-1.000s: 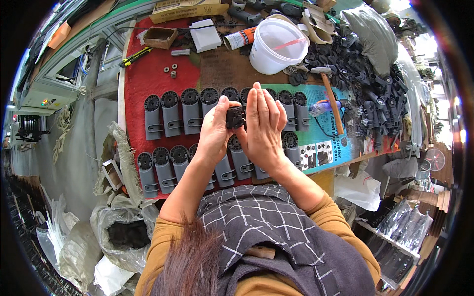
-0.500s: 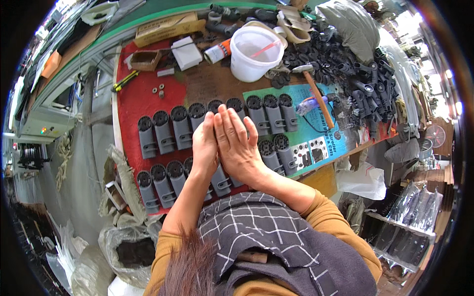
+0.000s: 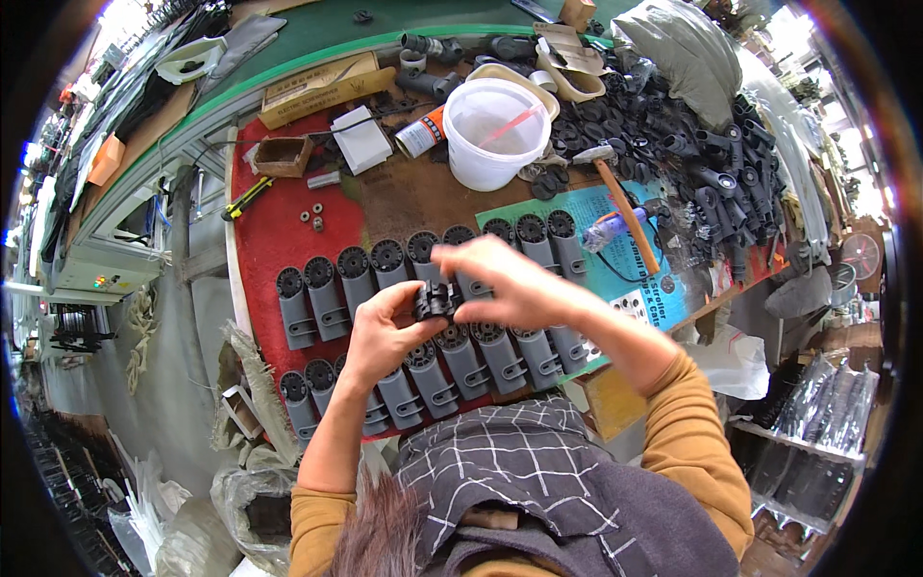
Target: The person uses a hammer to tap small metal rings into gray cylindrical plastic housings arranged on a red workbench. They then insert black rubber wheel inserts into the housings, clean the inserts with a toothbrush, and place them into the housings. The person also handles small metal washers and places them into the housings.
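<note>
My left hand (image 3: pixel 377 337) grips a small stack of black ribbed round plastic pieces (image 3: pixel 436 301) between thumb and fingers, above the table. My right hand (image 3: pixel 514 287) hovers just to the right, its fingers and thumb apart around the pieces' right side; whether the thumb touches them I cannot tell. Under and around both hands lie two rows of grey plastic tubes with black round toothed ends, a far row (image 3: pixel 358 284) and a near row (image 3: pixel 397 399). My hands and forearms hide parts of both rows.
Behind the rows stand a white bucket (image 3: pixel 466 159), an orange-and-white can (image 3: pixel 420 135) and a white box (image 3: pixel 363 142). A hammer (image 3: pixel 630 219) lies on the right, beside a heap of black plastic parts (image 3: pixel 716 183). Metal rings (image 3: pixel 317 215) and a yellow cutter (image 3: pixel 248 198) are on the left.
My hands were pressed palm to palm over the far row. They have come apart and nearer, and black ribbed pieces now show in my left hand.
</note>
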The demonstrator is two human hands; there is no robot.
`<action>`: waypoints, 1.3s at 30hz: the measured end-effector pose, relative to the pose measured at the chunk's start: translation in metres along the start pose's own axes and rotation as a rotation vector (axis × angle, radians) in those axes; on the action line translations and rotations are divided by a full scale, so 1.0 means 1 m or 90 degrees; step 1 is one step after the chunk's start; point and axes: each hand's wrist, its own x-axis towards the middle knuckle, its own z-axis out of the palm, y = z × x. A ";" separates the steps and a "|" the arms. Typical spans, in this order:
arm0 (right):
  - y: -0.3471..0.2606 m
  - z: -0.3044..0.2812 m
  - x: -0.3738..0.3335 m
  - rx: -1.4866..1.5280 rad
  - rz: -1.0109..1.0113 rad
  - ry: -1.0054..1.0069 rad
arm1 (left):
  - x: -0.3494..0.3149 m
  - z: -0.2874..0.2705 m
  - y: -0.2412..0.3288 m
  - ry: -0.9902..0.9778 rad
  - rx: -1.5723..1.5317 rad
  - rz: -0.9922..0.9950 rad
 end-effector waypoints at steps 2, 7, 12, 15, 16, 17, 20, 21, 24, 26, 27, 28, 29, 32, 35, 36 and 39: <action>0.042 -0.038 0.026 -0.203 -0.011 0.147 | -0.001 -0.004 -0.004 0.031 0.054 -0.002; 0.177 -0.108 0.097 -0.703 0.239 -0.065 | -0.006 0.002 -0.013 0.082 -0.033 -0.032; 0.234 -0.110 0.111 -0.664 0.303 -0.178 | -0.004 0.004 -0.024 0.133 -0.043 -0.039; 0.229 -0.121 0.112 -0.617 0.332 -0.162 | 0.000 -0.002 -0.030 0.164 -0.038 -0.062; 0.225 -0.124 0.112 -0.603 0.352 -0.166 | 0.001 -0.003 -0.032 0.176 -0.038 -0.084; 0.221 -0.127 0.112 -0.588 0.355 -0.146 | 0.003 -0.003 -0.032 0.171 -0.046 -0.085; 0.211 -0.123 0.113 -0.596 0.361 -0.184 | 0.010 0.001 -0.032 0.175 -0.050 -0.088; 0.208 -0.119 0.113 -0.589 0.354 -0.184 | 0.012 0.003 -0.031 0.175 -0.040 -0.080; 0.200 -0.114 0.110 -0.609 0.317 -0.215 | 0.019 0.006 -0.026 0.156 -0.046 -0.052; 0.189 -0.122 0.100 -0.609 0.352 -0.114 | 0.026 0.005 -0.020 0.166 -0.034 -0.033; 0.181 -0.128 0.092 -0.609 0.363 -0.062 | 0.030 0.004 -0.017 0.171 -0.024 -0.010; 0.171 -0.136 0.081 -0.589 0.374 -0.051 | 0.036 0.002 -0.014 0.187 0.001 -0.013; 0.159 -0.144 0.069 -0.569 0.384 -0.042 | 0.044 0.002 -0.011 0.192 0.015 0.014; 0.107 -0.135 0.016 -0.294 0.311 0.167 | 0.074 0.004 -0.005 0.220 0.120 0.097; 0.052 -0.095 -0.025 -0.066 0.211 0.271 | 0.097 0.010 -0.002 0.263 0.260 0.159; 0.039 -0.081 -0.035 -0.053 0.203 0.256 | 0.101 0.012 0.000 0.273 0.287 0.223; 0.008 -0.044 -0.052 0.011 0.284 0.246 | 0.092 0.021 0.007 0.245 0.377 0.281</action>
